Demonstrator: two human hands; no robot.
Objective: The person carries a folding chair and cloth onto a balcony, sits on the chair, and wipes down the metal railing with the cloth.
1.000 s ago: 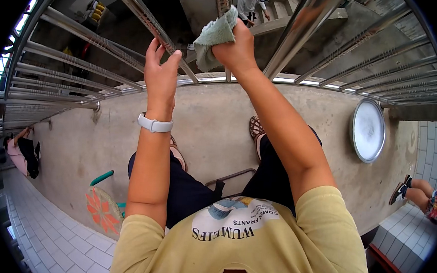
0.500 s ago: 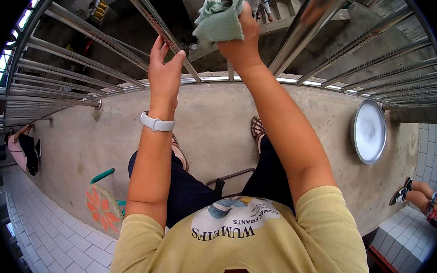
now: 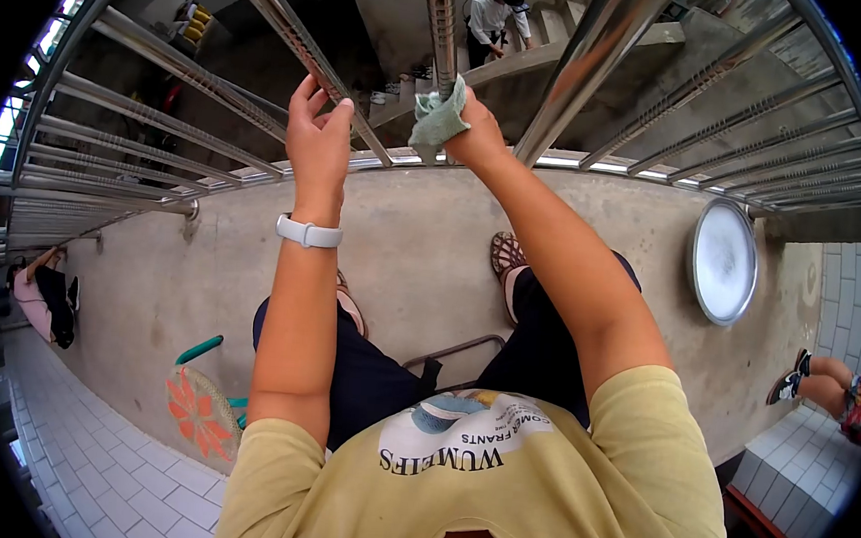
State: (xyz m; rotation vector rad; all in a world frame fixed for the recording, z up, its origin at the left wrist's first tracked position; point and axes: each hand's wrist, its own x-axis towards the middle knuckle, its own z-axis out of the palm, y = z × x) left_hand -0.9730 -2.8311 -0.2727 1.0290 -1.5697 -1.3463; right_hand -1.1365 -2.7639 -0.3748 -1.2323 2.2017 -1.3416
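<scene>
In the head view, my right hand (image 3: 477, 132) grips a pale green cloth (image 3: 438, 122), which is folded around the lower part of an upright metal railing bar (image 3: 439, 28). My left hand (image 3: 318, 134), below a white wristband, is beside the neighbouring railing bar (image 3: 292, 29). Its thumb and fingers are apart, with the fingertips at that bar; whether they press on it I cannot tell.
Railing bars curve across the front. On the concrete floor a round metal tray (image 3: 724, 261) leans at the right, and a stool with a flower-patterned seat (image 3: 202, 411) stands left. One person (image 3: 495, 21) is below by the stairs; others are at both sides.
My right hand and the cloth have slid down the bar towards its foot, uncovering the bar above. My left hand has barely moved. The person below shows more fully.
</scene>
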